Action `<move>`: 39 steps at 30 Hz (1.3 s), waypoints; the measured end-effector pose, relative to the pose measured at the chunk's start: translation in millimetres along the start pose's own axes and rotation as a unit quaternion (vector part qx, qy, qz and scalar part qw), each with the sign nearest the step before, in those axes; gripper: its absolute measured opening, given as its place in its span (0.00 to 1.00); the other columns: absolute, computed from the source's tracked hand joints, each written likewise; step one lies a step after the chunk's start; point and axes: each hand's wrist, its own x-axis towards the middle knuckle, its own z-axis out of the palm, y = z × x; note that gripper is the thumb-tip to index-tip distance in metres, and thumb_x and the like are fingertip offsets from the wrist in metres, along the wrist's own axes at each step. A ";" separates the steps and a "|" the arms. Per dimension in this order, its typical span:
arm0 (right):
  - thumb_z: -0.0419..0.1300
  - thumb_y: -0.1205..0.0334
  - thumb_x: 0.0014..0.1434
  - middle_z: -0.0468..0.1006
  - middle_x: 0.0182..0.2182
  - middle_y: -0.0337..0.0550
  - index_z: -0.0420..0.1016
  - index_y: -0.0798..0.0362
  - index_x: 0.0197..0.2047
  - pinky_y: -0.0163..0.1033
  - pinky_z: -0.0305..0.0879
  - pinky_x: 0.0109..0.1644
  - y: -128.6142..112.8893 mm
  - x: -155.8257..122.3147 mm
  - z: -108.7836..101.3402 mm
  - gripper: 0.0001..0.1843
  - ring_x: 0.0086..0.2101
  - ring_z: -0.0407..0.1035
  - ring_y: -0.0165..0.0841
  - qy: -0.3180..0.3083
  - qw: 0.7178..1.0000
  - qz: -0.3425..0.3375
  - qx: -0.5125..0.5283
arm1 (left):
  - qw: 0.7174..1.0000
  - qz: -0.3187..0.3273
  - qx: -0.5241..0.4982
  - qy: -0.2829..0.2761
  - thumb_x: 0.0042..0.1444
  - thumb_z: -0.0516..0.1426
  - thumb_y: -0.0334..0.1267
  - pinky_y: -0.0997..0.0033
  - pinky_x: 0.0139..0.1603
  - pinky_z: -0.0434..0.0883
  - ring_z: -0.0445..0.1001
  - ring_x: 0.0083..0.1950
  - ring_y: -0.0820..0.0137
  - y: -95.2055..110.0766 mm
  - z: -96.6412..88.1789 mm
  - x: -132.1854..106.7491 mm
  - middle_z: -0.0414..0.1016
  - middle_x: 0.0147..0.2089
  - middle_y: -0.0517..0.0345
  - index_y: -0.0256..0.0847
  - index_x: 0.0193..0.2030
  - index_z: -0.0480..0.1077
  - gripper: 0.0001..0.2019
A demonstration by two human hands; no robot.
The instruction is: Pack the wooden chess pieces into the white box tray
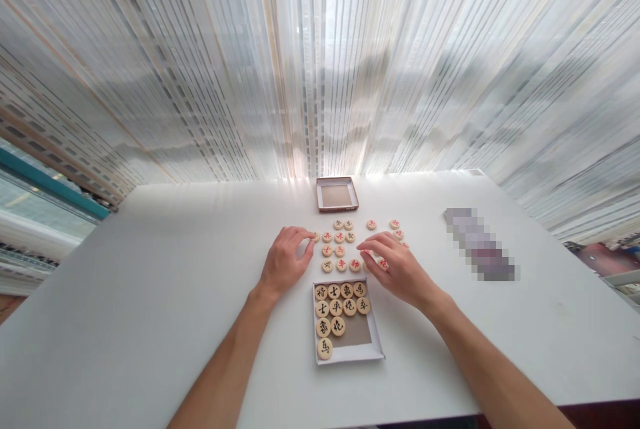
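Observation:
My left hand (pixel 290 259) is left of the loose pieces, its index finger and thumb curled around the edge of a Chinese chess piece (pixel 317 237), which the fingertips partly cover. On the other side, my right hand (pixel 395 261) has thumb and index finger pinched at another piece, mostly hidden by the fingers. Between the hands lie loose round wooden pieces, such as a red-marked piece (pixel 340 251) and a black-marked piece (pixel 327 265). Nearer to me, a shallow white box (pixel 350 353) holds several black-marked pieces (pixel 336 307) in rows, with bare bottom showing at its lower right.
A second shallow tray, brown-edged (pixel 337 209), stands behind the loose pieces. A blurred-out long object (pixel 480 244) lies to the right on the white table (pixel 150 295). Striped sheer curtains (pixel 280 69) hang along the table's far edge.

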 end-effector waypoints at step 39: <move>0.61 0.67 0.59 0.78 0.38 0.44 0.76 0.53 0.46 0.35 0.72 0.40 8.4 102.1 15.6 0.11 0.34 0.75 0.30 -0.050 0.998 0.022 -0.026 | 0.994 -0.084 -0.028 0.069 0.64 0.55 0.36 0.73 0.36 0.69 0.69 0.29 0.72 -3.1 7.4 -3.8 0.76 0.33 0.59 0.41 0.45 0.75 0.08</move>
